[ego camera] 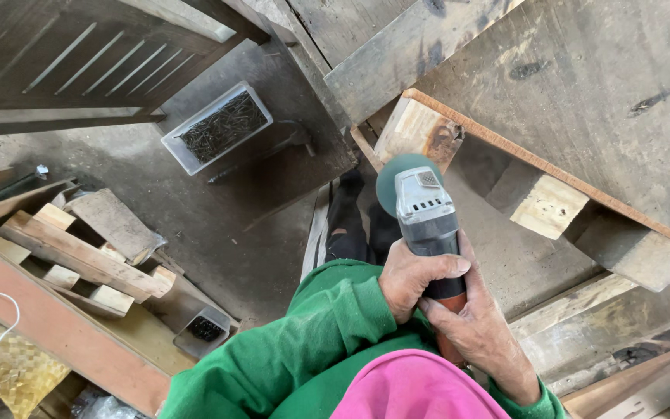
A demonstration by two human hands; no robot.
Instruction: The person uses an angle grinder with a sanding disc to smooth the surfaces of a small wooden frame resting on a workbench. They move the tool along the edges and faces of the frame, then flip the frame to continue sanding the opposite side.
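Angle grinder [426, 217] is gripped w/ both hands for steady control: left hand [411, 279] closed round body, right hand [478, 326] closed on rear handle; disc is kept near wooden block [416, 132]

A white rectangular tray of nails [217, 126] lies on the floor; no labels, signs or screens.

The grinder [426, 225] body is largely covered by the left hand [415, 277] and right hand [478, 330], and its rear end is hidden behind the pink cloth [416, 386] at the bottom edge. The disc [395, 177] is partly concealed by the grinder's head, so its contact with the wood block [416, 132] cannot be determined. The contents of the small tray [205, 329] are too small to identify.
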